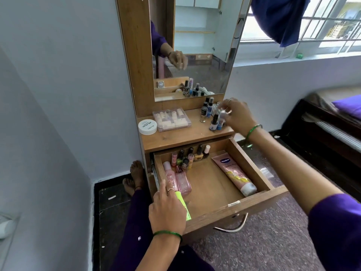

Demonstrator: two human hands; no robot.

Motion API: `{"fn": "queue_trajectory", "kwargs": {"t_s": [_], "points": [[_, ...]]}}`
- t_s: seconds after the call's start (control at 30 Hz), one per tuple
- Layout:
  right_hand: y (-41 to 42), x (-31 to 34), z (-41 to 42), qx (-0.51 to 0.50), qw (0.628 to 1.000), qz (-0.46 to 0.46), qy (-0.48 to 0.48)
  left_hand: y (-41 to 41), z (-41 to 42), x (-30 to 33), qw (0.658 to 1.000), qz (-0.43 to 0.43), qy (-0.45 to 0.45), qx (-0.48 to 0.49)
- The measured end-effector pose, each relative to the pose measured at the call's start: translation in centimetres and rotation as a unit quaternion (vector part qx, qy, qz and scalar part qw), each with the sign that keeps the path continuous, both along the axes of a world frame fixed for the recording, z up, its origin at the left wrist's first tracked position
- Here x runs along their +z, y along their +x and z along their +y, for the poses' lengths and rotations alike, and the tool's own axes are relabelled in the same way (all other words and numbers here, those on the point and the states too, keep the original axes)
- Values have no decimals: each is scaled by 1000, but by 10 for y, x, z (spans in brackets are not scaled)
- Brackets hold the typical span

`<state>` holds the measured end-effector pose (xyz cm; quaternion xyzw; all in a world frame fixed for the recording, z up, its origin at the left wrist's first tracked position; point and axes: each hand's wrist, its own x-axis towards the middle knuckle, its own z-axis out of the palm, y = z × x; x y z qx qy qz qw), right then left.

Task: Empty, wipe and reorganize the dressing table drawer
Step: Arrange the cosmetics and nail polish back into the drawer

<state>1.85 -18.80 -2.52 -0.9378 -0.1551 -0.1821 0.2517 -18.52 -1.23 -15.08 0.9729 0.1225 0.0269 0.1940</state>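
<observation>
Right, closest to us the left hand [168,210] sits at the near left corner of the open drawer [259,200], its grip curled round a bright green tube [183,206] that slants down over the drawer's front edge — index finger stretched forward along the left wall. A green bangle [168,234] circles that wrist, and a ring shows on one finger. Below the drawer front hangs a curved metal handle [232,225].

Inside the drawer, two pink bottles [178,180] lie side by side against the left wall, just ahead of the hand. On the right a pink lotion tube [234,175] lies slanted, white cap toward the front corner. Along the back wall stands a row of small nail polish bottles [191,156], some upright, some leaning.

Up on the desk [175,139] above, a round white tub [147,126] sits at the left edge, touching a clear plastic box [172,119] of pale pieces. Further right stands a cluster of small dark-capped bottles [208,111], and the right hand [237,116] is in among them — fingers curled in a pinch on a small pale bottle [221,119], though its outline is blurred. That wrist carries a green bangle too.

Behind it all the mirror [197,45] reflects a hand and the bottles. Far right, a bed [332,122] with a purple pillow [349,106], and a barred window [312,22] with blue cloth hanging over it.
</observation>
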Motion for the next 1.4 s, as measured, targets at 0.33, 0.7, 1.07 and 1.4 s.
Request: {"fn": "queue_trajectory", "kwargs": {"t_s": [0.33, 0.7, 1.07, 1.4], "points": [[38, -9, -9, -61, 985, 112, -113, 1, 0, 2, 1000, 4, 5, 3], [6, -7, -20, -86, 994, 37, -53, 2, 0, 0, 1000, 3, 10, 0], [-43, -64, 9, 27, 982, 161, -97, 0, -1, 6, 1000, 16, 7, 4], [-23, -106, 48, 30, 973, 208, -96, 1, 0, 1, 1000, -1, -8, 13]]}}
